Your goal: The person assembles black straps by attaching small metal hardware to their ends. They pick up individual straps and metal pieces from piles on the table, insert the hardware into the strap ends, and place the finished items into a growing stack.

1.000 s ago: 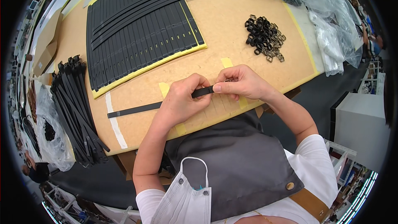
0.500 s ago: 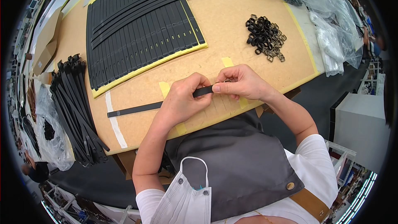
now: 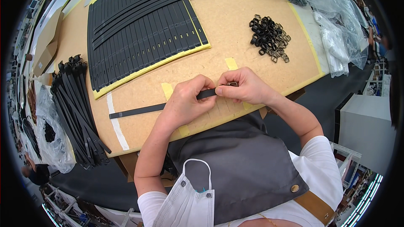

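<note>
A black strap (image 3: 141,111) lies across the near part of the table and runs up into my hands. My left hand (image 3: 187,101) is closed on it, with a short stretch of strap showing past the fingers. At the strap's right end, my right hand (image 3: 244,85) pinches it between thumb and fingers. A small metal buckle (image 3: 232,84) shows by the right fingertips, partly covered by them. Up and to the right lies a pile of black loops and bronze-coloured buckles (image 3: 269,35).
A yellow-edged board (image 3: 151,65) with rows of black straps lies at the far left. A bundle of black straps (image 3: 78,113) hangs over the left table edge. Clear plastic bags (image 3: 332,25) lie at the far right. White tape (image 3: 118,122) marks the table.
My right fingers have shifted slightly, and more of the buckle now shows beside them. The left hand and the strap have barely moved.
</note>
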`<action>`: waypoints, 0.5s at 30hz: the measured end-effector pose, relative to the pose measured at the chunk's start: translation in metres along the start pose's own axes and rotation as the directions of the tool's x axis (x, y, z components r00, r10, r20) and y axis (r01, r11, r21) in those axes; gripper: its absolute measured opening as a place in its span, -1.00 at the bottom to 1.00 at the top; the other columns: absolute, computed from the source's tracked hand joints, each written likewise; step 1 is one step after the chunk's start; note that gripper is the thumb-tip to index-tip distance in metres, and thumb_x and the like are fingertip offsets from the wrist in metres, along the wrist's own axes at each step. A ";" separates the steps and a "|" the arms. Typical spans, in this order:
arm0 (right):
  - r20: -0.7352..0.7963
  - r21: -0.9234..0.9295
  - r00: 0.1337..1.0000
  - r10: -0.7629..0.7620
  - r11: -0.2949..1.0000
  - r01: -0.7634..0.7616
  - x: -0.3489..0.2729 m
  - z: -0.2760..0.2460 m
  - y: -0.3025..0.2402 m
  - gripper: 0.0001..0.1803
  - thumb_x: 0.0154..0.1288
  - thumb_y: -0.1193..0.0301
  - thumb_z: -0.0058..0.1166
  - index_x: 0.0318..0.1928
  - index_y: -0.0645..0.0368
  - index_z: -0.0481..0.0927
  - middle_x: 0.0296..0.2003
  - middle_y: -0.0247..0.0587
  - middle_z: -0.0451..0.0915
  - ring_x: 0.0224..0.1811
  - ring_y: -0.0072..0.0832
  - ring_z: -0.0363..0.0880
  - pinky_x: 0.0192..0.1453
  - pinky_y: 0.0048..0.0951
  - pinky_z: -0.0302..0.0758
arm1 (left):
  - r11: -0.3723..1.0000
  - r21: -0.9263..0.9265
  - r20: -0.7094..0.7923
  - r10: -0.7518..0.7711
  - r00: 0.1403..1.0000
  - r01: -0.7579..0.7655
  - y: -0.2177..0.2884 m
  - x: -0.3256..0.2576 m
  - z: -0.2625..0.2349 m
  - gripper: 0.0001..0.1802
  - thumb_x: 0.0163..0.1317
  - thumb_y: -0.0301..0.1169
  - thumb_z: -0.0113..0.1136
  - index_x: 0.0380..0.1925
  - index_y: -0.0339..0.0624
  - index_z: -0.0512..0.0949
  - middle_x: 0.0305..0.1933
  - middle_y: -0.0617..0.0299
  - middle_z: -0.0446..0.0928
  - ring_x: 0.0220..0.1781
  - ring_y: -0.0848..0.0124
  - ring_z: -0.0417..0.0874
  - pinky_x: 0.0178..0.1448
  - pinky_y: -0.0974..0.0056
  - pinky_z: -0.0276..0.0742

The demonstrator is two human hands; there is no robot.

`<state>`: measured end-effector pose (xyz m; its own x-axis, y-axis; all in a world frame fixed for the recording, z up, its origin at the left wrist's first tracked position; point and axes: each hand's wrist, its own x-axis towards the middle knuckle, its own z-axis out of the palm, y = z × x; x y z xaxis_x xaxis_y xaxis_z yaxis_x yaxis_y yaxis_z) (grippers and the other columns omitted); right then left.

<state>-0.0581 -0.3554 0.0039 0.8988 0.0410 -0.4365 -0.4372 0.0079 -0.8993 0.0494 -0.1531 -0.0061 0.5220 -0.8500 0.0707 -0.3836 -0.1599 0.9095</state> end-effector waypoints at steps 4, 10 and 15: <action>0.027 0.009 1.000 0.011 1.000 -0.011 -0.001 -0.001 -0.003 -0.74 0.47 0.24 0.31 -0.21 0.20 0.75 -0.47 -0.50 0.60 -0.49 -0.77 0.50 -0.39 -0.63 0.46 | 0.998 -0.014 -0.024 0.054 0.998 -0.055 0.001 0.000 0.001 -0.78 0.15 -0.59 0.43 -0.22 -0.33 0.62 -0.32 0.18 0.70 -0.29 0.53 0.72 -0.28 0.38 0.67; 0.077 0.007 0.997 0.019 1.000 -0.020 -0.003 -0.003 -0.006 -0.73 0.50 0.22 0.28 -0.15 0.19 0.74 -0.44 -0.50 0.60 -0.47 -0.77 0.53 -0.37 -0.64 0.49 | 0.995 -0.009 -0.034 0.096 0.995 -0.096 0.001 -0.003 0.003 -0.78 0.15 -0.59 0.41 -0.19 -0.32 0.62 -0.29 0.16 0.70 -0.28 0.49 0.74 -0.25 0.38 0.69; 0.104 0.023 0.994 0.047 0.999 -0.050 -0.004 -0.001 -0.006 -0.74 0.51 0.24 0.24 -0.13 0.20 0.72 -0.43 -0.46 0.61 -0.45 -0.75 0.56 -0.36 -0.63 0.52 | 0.991 0.013 -0.022 0.130 0.991 -0.130 0.000 -0.004 0.004 -0.79 0.14 -0.61 0.39 -0.21 -0.32 0.63 -0.27 0.17 0.71 -0.28 0.49 0.74 -0.26 0.37 0.69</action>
<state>-0.0587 -0.3567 0.0110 0.8689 0.1445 -0.4733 -0.4819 0.0289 -0.8758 0.0438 -0.1521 -0.0080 0.4839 -0.8525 0.1975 -0.4584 -0.0547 0.8871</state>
